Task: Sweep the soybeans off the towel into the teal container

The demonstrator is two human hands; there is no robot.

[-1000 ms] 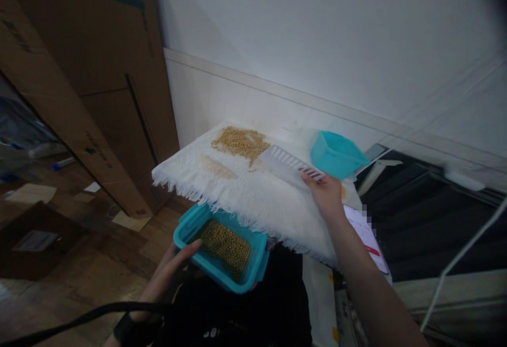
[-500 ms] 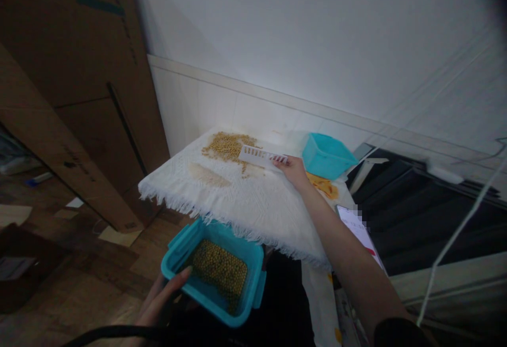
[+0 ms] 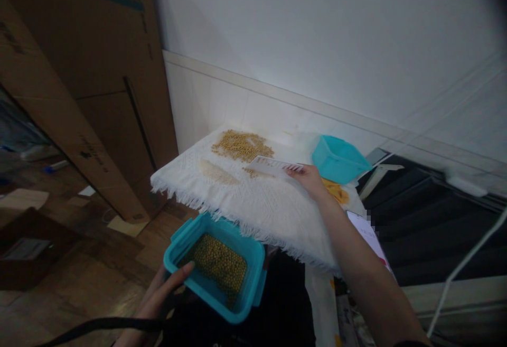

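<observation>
Two things fill our grip: our left hand (image 3: 167,287) holds a teal tub (image 3: 254,254) of beans (image 3: 222,262) just below the near edge of the white cloth (image 3: 277,212); our right hand (image 3: 312,179) pinches a slotted strip (image 3: 272,168) over the cloth, near its bean pile (image 3: 241,145).

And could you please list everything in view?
fringed cloth: 1, white, centre
near tub: 1, teal, below cloth's front edge
far tub: 1, teal, cloth's right rear
beans: uncounted, yellowish, near tub and cloth
pale patch: 1, beige, cloth's left
slotted strip: 1, white, over cloth
crumpled item: 1, yellow, by far tub
phone: 1, pale, right
dark surface: 1, black, right
thick cord: 1, white, right
cardboard boxes: several, brown, left
wall: 1, white, behind
floor: 1, brown, lower left
left hand: 1, on near tub's rim
right hand: 1, holding slotted strip
</observation>
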